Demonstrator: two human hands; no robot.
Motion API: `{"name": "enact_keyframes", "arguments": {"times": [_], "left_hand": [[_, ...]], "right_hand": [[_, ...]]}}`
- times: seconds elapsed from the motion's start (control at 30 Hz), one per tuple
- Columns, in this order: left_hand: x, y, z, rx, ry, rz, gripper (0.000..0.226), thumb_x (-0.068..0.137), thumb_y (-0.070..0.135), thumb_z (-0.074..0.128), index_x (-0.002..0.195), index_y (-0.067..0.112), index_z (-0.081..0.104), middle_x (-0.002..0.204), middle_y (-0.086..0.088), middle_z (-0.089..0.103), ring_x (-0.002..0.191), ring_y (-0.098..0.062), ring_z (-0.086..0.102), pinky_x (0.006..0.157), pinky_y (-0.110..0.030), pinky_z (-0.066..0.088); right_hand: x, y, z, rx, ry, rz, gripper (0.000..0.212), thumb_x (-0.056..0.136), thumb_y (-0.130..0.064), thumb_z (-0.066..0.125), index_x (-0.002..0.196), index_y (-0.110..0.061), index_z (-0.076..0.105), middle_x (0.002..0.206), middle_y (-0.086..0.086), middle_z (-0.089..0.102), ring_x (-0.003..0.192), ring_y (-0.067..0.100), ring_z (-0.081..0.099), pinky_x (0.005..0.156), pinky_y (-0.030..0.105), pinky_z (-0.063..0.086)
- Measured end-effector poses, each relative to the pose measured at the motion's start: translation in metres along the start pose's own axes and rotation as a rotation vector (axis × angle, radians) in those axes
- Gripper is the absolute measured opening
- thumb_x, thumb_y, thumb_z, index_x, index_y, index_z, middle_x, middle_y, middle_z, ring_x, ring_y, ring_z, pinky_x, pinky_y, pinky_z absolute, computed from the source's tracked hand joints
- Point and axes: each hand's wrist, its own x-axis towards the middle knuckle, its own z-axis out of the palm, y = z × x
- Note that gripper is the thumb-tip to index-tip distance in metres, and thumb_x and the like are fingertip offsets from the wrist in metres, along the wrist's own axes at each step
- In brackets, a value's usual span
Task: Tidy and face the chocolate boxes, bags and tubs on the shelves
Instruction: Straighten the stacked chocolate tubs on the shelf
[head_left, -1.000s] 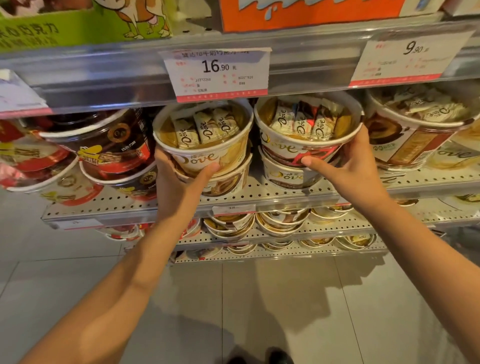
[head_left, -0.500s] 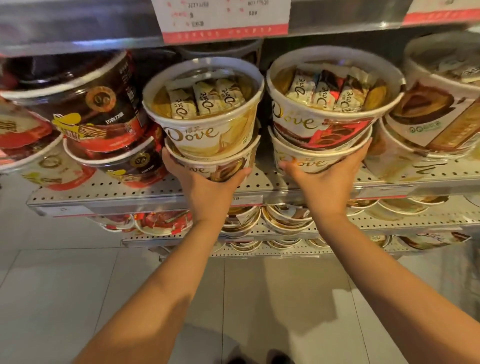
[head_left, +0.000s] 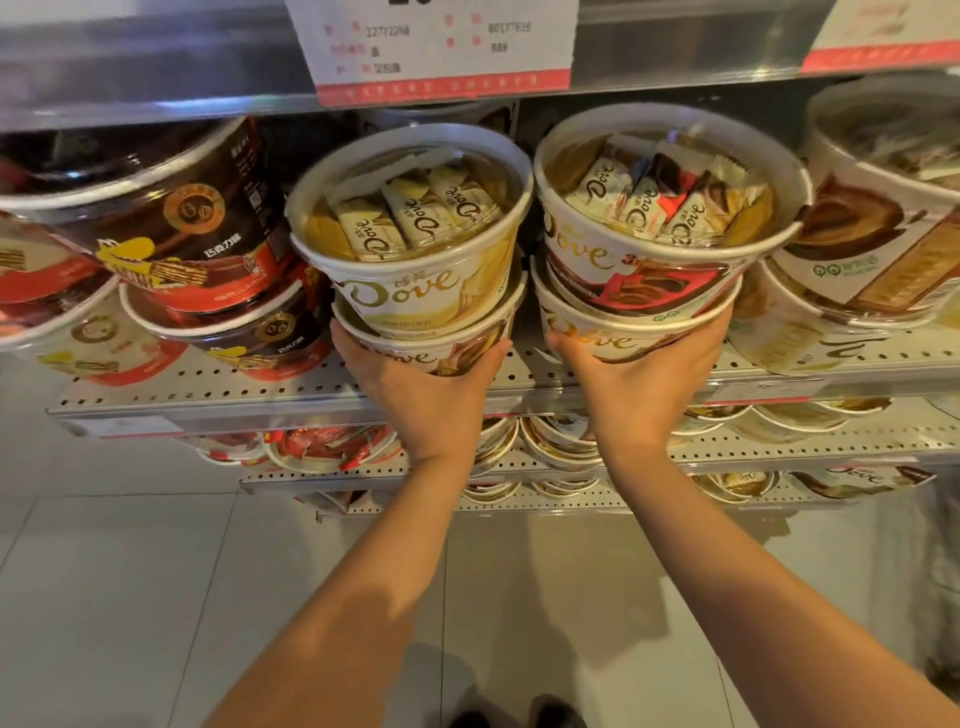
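Two stacks of Dove chocolate tubs stand tilted forward on the perforated metal shelf (head_left: 270, 387). My left hand (head_left: 423, 384) grips the lower tub (head_left: 415, 349) of the left stack from below; a cream-and-gold Dove tub (head_left: 415, 244) sits on top of it. My right hand (head_left: 644, 379) grips the lower tub (head_left: 602, 332) of the right stack, which carries a Dove tub with a red and brown label (head_left: 660, 218). Clear lids show wrapped chocolates inside both top tubs.
Dark brown and red wafer tubs (head_left: 171, 223) are stacked to the left, cream and brown tubs (head_left: 872, 249) to the right. A price label (head_left: 441, 47) hangs from the shelf above. Lower shelves (head_left: 779, 452) hold more tubs. The tiled floor (head_left: 130, 597) lies below.
Both hands slid from the upper tubs' sides down to the lower tubs. The view moved closer, and both stacks now lean further forward toward the shelf's front edge.
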Motion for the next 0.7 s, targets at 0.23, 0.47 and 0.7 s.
{"name": "enact_keyframes", "arguments": {"times": [0.23, 0.47, 0.7], "left_hand": [[-0.003, 0.023, -0.019, 0.03, 0.006, 0.061, 0.127, 0.055, 0.058, 0.079, 0.141, -0.01, 0.014, 0.142, -0.009, 0.018, 0.134, -0.013, 0.015, 0.115, -0.03, 0.015], [0.021, 0.028, -0.014, 0.0, -0.301, -0.126, 0.094, 0.069, 0.057, 0.071, 0.14, 0.006, 0.036, 0.145, -0.005, 0.039, 0.131, -0.011, 0.035, 0.11, -0.021, 0.027], [0.036, 0.022, -0.022, -0.101, -0.177, -0.056, 0.119, 0.045, 0.061, 0.083, 0.141, 0.017, 0.027, 0.142, 0.003, 0.039, 0.129, -0.003, 0.038, 0.107, -0.021, 0.033]], "right_hand": [[-0.003, -0.01, -0.022, 0.114, 0.002, -0.032, 0.14, 0.047, -0.065, 0.081, 0.149, -0.012, 0.0, 0.154, 0.007, 0.009, 0.144, 0.017, 0.007, 0.117, 0.032, 0.011], [0.015, -0.033, -0.022, 0.083, 0.012, -0.069, 0.142, 0.047, -0.058, 0.085, 0.148, -0.006, 0.0, 0.153, 0.013, 0.011, 0.143, 0.021, 0.01, 0.113, 0.026, 0.009], [0.025, -0.037, -0.024, 0.111, -0.061, -0.012, 0.12, 0.041, -0.056, 0.086, 0.133, -0.008, 0.026, 0.132, 0.006, 0.046, 0.124, 0.017, 0.046, 0.104, 0.032, 0.041]]}}
